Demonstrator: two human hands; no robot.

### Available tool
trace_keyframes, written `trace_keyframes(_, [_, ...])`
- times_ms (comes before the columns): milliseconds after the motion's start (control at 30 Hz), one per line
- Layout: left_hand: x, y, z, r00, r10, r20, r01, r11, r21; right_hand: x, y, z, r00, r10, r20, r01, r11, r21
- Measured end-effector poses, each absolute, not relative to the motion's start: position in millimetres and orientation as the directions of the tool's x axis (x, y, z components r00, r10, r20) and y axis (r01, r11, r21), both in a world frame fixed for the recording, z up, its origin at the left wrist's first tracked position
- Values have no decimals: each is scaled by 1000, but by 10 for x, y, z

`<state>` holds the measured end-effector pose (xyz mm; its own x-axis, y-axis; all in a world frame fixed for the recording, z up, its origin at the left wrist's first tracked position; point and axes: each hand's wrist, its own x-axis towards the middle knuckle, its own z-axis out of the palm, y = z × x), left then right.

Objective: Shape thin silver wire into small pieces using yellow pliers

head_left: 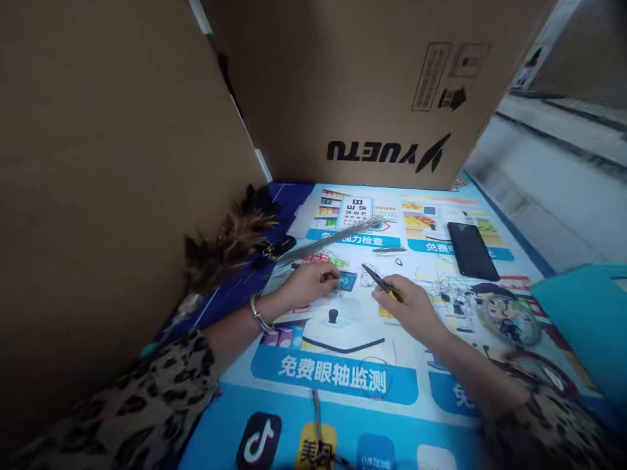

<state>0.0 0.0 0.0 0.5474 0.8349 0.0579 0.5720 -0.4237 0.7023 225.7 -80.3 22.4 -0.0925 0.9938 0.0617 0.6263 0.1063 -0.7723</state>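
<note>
In my right hand (pixel 409 305) is a pair of pliers (pixel 386 284) with dark jaws and yellow-and-black handles; the tips point up and to the left. My left hand (pixel 313 283), wearing a bracelet at the wrist, has its fingers curled together, and whatever they may hold is too small to make out. Between the two hands lies a small tangle of thin wire (pixel 369 275). A bundle of long, thin straight wires (pixel 337 238) rests just beyond my left hand. Further loose wire pieces (pixel 443 287) are scattered to the right of the pliers.
Cardboard walls (pixel 382 85) enclose the back and left of the printed tabletop. Brown and black feathers (pixel 240 228) lie at the left edge. A black phone (pixel 473 250), a clear round container (pixel 509 318) and a turquoise object (pixel 588 320) are on the right.
</note>
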Motion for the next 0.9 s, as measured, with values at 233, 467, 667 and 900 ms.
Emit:
trace_keyframes(233, [-33,-25,13,560,826,70,571,-446,689,2249,-770,187,-74,995,72,596,102,-796])
trace_keyframes(467, [-22,-310,450,723,641,259,516,-749,415,2261,-764,169,-43,995,88,485,97,-869])
trace_keyframes(667, [279,-739,652,942,306,140,273,-937,218,2260,-765,144,-60,992,115,414,129,-901])
trace_keyframes(900, [631,-817,614,999,21,39,20,-999,33,2244,-763,106,-29,989,148,422,146,-895])
